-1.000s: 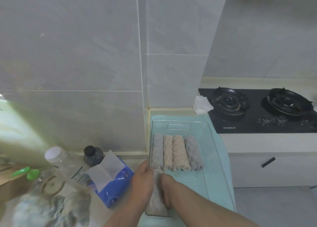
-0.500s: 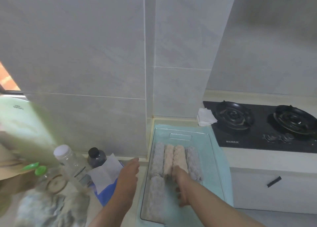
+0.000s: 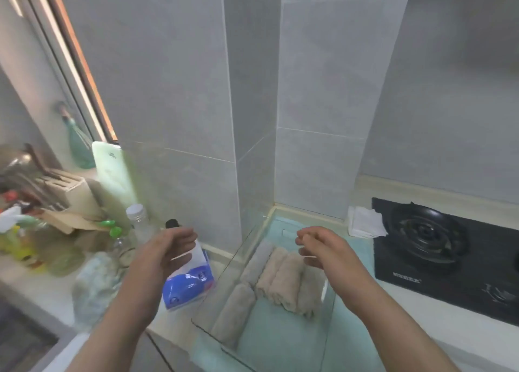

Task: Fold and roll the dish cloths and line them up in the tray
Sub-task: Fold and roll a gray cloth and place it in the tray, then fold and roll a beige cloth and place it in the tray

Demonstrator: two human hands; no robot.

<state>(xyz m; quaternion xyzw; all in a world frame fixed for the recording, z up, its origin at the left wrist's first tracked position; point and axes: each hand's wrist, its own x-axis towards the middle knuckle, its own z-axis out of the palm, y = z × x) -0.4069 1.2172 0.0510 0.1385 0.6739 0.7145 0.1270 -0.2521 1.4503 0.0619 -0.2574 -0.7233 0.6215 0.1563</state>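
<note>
A clear tray [image 3: 327, 329] stands on a pale green mat on the counter. Several rolled dish cloths, grey and beige [image 3: 283, 276], lie side by side across its far half. One more grey roll [image 3: 233, 312] lies alone along the tray's left wall, nearer to me. A crumpled pile of loose cloths [image 3: 92, 284] sits on the counter to the left. My left hand [image 3: 165, 248] hovers above the counter left of the tray, fingers loosely curled and holding nothing. My right hand [image 3: 320, 248] hangs over the row of rolls, fingers loosely curled and holding nothing.
A blue tissue pack [image 3: 188, 281] lies between the tray and the cloth pile. Bottles [image 3: 139, 222], a knife block [image 3: 70, 192] and a green board [image 3: 112, 180] crowd the left counter. A black gas hob [image 3: 443, 253] lies to the right, with a folded white cloth [image 3: 363, 221] beside it.
Both hands let go of the grey roll, left it along the tray's left wall, and rose above the counter. The camera swung to the left.
</note>
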